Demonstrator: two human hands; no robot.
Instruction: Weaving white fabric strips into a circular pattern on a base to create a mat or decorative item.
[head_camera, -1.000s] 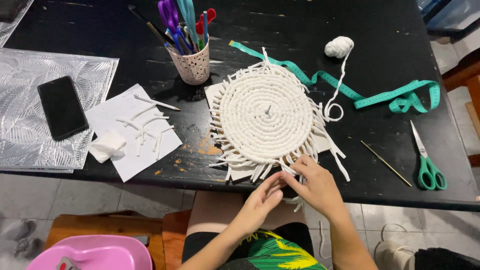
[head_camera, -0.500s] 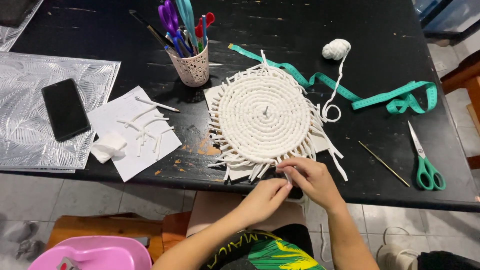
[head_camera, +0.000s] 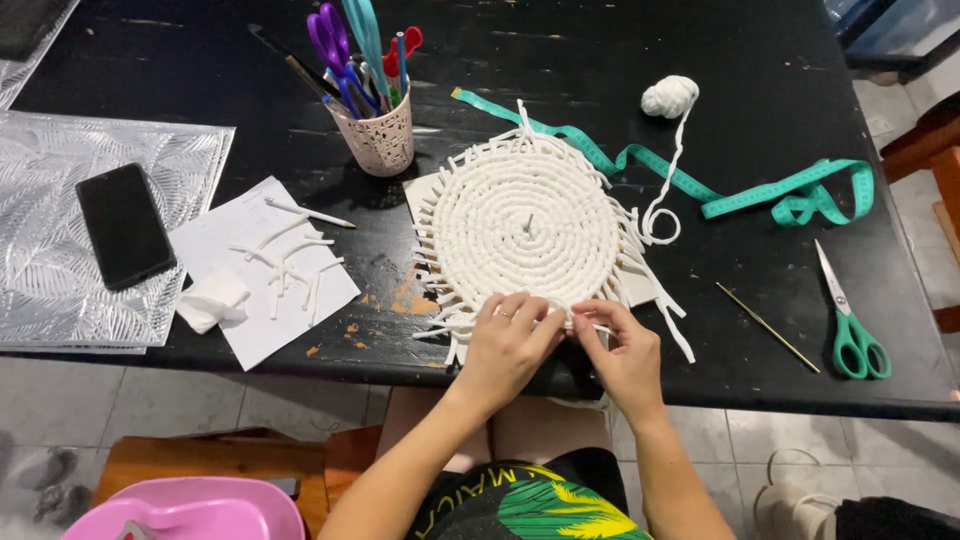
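A black table with a scuffed, worn top filled most of the view, its near edge running across the lower part. Below it lay a pale grey tiled floor. A low wooden stool stood at lower left, with a pink plastic basin beside it. Brown wooden furniture showed at the right edge. The light was even and bright.

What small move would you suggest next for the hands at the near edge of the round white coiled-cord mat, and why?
Probably draw the pinched strand snug: the left hand and right hand meet at the near rim of the round white coiled-cord mat, where loose fringe ends stick out.
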